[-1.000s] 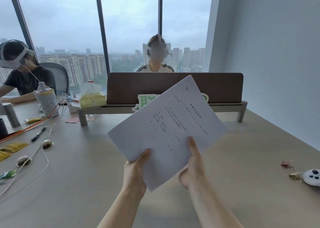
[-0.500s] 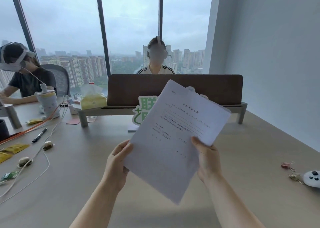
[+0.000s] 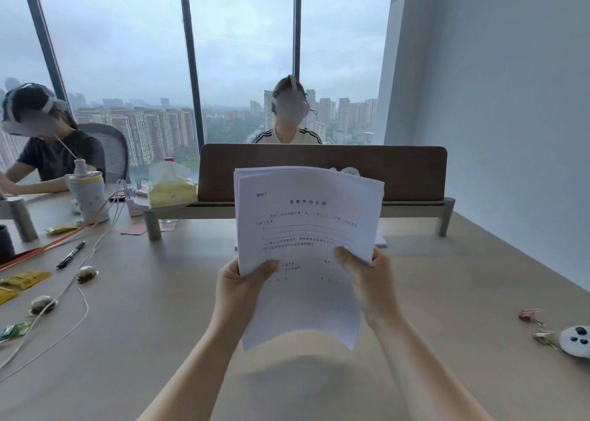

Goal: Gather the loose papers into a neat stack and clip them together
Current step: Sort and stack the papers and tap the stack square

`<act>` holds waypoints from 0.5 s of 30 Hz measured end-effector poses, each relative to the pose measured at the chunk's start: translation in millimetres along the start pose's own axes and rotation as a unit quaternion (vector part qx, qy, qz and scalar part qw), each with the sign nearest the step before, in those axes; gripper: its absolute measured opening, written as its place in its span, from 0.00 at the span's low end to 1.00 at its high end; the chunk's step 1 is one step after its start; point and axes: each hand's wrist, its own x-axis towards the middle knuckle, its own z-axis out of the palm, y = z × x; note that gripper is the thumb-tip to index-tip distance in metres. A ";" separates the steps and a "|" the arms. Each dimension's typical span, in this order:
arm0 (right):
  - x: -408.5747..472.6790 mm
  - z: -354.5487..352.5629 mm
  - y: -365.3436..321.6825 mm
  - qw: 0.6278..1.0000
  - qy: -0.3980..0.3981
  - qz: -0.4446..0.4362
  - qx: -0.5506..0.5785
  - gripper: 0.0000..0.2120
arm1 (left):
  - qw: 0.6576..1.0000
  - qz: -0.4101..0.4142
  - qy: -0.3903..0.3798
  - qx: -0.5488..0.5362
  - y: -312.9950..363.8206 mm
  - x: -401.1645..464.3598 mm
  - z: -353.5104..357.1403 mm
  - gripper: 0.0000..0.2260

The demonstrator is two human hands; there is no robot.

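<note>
A stack of white printed papers (image 3: 306,216) stands upright in the air above the beige table (image 3: 153,293), its top edges slightly fanned. My left hand (image 3: 239,286) grips the stack's left edge, thumb across the front sheet. My right hand (image 3: 367,277) grips the right edge the same way. A pink binder clip (image 3: 528,315) and a gold binder clip (image 3: 546,337) lie on the table at the far right, apart from both hands.
A brown desk divider on a shelf (image 3: 322,171) stands behind the papers, a person seated beyond it. Another person sits at the left. A tissue box (image 3: 170,187), a bottle (image 3: 87,194), a pen (image 3: 71,254), cables and packets lie left. A white panda toy (image 3: 576,340) sits far right.
The papers turned from a tilted, diagonal hold to upright and squared. My hands moved from the bottom edge to the two side edges.
</note>
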 end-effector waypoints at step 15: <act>10.8 -3.6 -31.7 0.906 0.064 -0.278 -0.313 0.31 | 0.985 0.144 0.023 0.092 23.7 16.1 3.5 0.33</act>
